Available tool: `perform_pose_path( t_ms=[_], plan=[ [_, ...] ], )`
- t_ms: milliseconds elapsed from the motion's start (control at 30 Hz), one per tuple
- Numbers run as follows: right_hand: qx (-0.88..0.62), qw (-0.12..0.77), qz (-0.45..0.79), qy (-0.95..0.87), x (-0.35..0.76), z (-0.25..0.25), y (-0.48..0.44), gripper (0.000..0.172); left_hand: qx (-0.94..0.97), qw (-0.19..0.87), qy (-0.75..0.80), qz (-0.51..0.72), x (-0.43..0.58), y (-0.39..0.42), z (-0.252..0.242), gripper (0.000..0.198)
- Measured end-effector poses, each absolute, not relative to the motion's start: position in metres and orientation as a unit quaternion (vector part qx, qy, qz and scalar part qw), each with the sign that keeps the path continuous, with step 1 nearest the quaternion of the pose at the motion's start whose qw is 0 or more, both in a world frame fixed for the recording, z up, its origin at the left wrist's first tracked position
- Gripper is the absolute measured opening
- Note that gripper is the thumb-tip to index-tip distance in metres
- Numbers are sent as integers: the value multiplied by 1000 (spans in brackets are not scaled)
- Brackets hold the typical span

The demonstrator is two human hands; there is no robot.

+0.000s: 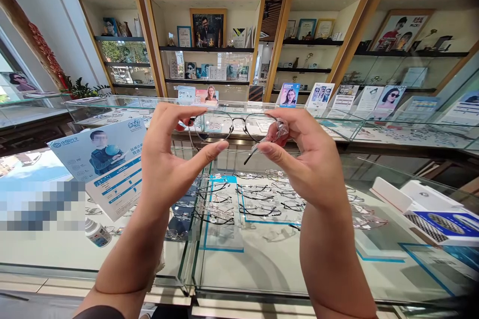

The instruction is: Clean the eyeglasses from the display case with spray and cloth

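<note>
A pair of thin dark-framed eyeglasses (238,122) with round lenses is held up before me at chest height, above the glass counter. My left hand (174,147) grips the left end of the frame, its thumb stretched below the lens. At the other end, my right hand (299,147) has its fingers closed around the right rim and hinge. A crumpled piece of clear plastic (281,128) sits among the right fingers. One dark temple tip pokes out below the right thumb. Part of the right lens is hidden by the fingers.
The glass display counter (232,274) holds several rows of eyeglasses (258,199). Left of my forearm are a printed stand-up card (108,164) and a small white bottle (97,233). An opened white-and-blue box (437,214) lies at right. Wooden-framed shelves (205,50) line the back wall.
</note>
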State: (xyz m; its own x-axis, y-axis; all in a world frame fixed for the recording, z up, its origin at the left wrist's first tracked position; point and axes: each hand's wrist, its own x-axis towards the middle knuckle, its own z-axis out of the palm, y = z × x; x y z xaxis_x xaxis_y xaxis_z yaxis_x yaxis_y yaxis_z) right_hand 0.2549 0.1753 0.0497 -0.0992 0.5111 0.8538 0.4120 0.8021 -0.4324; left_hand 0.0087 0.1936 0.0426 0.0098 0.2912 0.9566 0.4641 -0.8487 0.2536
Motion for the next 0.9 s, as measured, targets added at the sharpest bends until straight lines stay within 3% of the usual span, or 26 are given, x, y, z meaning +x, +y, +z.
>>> perform_pose_path(
  t_ms=[467, 900],
  plan=[
    [-307, 576, 65, -754, 263, 51, 180, 48, -701, 102, -257, -658, 10, 188, 45, 57],
    [-318, 618, -37, -719, 254, 49, 170, 47, -724, 64, -303, -616, 0, 190, 46, 53]
  ],
)
